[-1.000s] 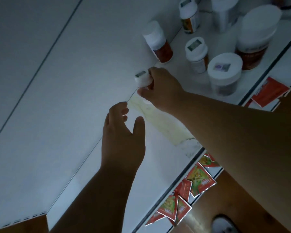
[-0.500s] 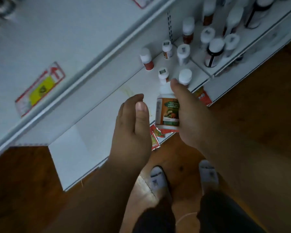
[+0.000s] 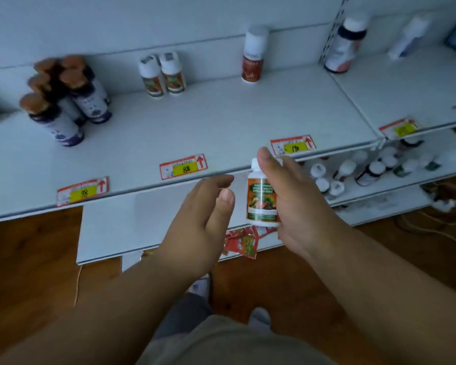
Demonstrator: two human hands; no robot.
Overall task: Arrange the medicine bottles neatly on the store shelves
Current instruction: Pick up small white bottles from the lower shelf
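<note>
Holding a white-capped medicine bottle (image 3: 262,200) upright in our right hand (image 3: 298,206), we had our fingers curled round its side and our thumb up by the cap. The bottle hung in front of the edge of the upper shelf (image 3: 221,127), below the price tags, and touched no shelf. Its label showed a green band over an orange picture; what it held inside we could not tell.

Our left hand (image 3: 200,227) hovered just beside the bottle, fingers loosely bent and gripping nothing, apart from the label.

On the upper shelf stood a cluster of dark bottles with brown caps (image 3: 63,96) at the left, packed against each other. Further back stood two small white-capped bottles (image 3: 162,75) side by side, their labels like that of the one in our hand. To the right of these a taller bottle with a red-brown label (image 3: 253,59) stood alone near the back wall. Beyond the shelf divider stood a large bottle with a dark collar (image 3: 344,46).

Three yellow and red price tags (image 3: 183,167) sat along the shelf's front lip.

On the lower shelf (image 3: 406,180) at the right, many white-capped bottles (image 3: 348,169) were scattered loosely, some dark-bodied. Red sachets (image 3: 244,242) lay in a heap at the front edge of the bottom shelf (image 3: 142,227), beneath our hands.
</note>
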